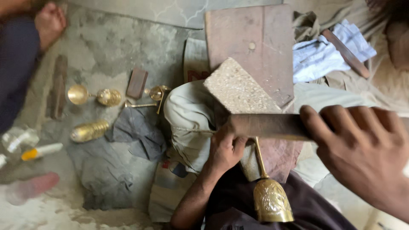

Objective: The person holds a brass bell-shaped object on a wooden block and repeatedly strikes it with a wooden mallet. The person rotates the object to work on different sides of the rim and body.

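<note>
Right hand (362, 157) nearest — fingers curled over flat wooden bar (268, 126), palm down; left hand (225, 149) clasps brass goblet (270, 198) stem — wrist bent.

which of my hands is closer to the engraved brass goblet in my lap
Left. Your left hand grips beside the stem of the engraved brass goblet, just above its cup. Your right hand is off to the right, holding the flat dark wooden bar above it.

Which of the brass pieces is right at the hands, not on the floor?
The embossed brass goblet, its stem running up under the left hand. The ribbed brass piece and small brass cups lie on the floor, apart from both hands.
</note>
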